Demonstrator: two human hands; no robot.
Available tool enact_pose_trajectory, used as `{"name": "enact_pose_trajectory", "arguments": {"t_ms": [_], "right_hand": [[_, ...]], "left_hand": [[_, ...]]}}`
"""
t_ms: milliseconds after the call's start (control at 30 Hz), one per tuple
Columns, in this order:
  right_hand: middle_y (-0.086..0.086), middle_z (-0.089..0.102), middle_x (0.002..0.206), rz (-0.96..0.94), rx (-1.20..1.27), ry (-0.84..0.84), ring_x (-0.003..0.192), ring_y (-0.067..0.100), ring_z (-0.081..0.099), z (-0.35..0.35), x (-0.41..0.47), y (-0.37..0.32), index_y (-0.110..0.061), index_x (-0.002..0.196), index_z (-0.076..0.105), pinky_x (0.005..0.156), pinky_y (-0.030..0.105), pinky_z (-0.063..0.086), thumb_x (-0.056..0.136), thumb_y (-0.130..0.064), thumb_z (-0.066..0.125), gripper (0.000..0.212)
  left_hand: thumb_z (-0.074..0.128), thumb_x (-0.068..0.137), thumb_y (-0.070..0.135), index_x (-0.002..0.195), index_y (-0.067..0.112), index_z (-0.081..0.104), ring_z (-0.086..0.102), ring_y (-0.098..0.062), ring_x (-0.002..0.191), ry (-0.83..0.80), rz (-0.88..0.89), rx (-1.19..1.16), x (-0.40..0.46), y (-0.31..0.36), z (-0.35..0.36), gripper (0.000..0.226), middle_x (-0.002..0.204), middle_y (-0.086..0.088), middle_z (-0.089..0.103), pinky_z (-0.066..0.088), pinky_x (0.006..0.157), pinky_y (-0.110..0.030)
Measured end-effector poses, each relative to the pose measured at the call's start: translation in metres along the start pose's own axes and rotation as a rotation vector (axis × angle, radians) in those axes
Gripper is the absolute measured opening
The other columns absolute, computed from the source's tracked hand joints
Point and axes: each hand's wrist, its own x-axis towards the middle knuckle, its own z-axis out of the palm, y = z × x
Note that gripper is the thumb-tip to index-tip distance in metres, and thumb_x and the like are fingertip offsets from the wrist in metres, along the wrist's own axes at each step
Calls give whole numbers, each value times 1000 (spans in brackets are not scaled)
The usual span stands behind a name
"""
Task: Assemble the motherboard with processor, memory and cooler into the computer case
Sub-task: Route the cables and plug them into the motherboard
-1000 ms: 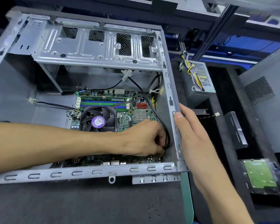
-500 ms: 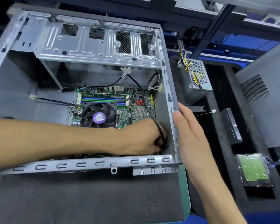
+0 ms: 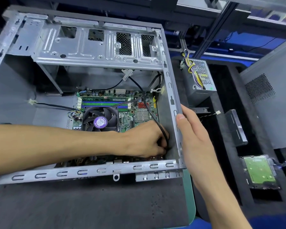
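The open grey computer case (image 3: 96, 171) lies on its side. Inside it sits the green motherboard (image 3: 144, 113) with memory sticks (image 3: 106, 103) and a black cooler fan (image 3: 101, 119) with a purple label. My left hand (image 3: 145, 141) reaches deep into the case's lower right corner, fingers curled around a black cable (image 3: 157, 123) near the board's edge; its fingertips are hidden. My right hand (image 3: 193, 134) holds the case's right wall from outside, thumb on the rim.
A power supply (image 3: 200, 80) with coloured wires stands right of the case. A hard drive (image 3: 259, 171) and a black drive (image 3: 236, 128) lie in foam slots. A grey side panel (image 3: 271, 90) leans at far right. A black mat (image 3: 89, 204) lies in front.
The view has shifted slightly. My left hand stays in the corner working at the cable; my right hand keeps its hold on the case wall.
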Motion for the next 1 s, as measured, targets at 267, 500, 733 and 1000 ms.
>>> {"name": "enact_pose_trajectory", "arguments": {"t_ms": [267,500,733,1000], "right_hand": [[-30,70,104,-9,8,8,96,-13,63,0,2,2,-39,134,60,74,1,41,108,-28,44,32],[-22,72,107,-23,12,9,97,-8,65,0,0,2,-39,134,60,82,19,45,107,-30,44,33],[-23,71,110,-25,8,1,101,-8,64,0,0,2,-42,134,60,86,22,43,106,-33,44,33],[-15,72,109,-11,10,-5,96,-3,66,1,0,0,-44,131,60,84,26,46,98,-43,44,37]], "left_hand": [[77,83,25,70,22,65,63,-14,68,-15,-109,31,9,-3,-5,18,74,1,70,55,67,-31],[77,82,23,66,24,63,60,-6,62,16,-68,31,6,-3,-1,21,69,7,68,49,61,-20],[71,83,15,95,11,72,66,-15,79,-5,33,56,4,-2,-1,13,88,2,73,55,72,-33],[74,80,12,84,12,71,64,-12,73,0,11,6,3,-3,-1,5,80,4,71,55,71,-32]]}}
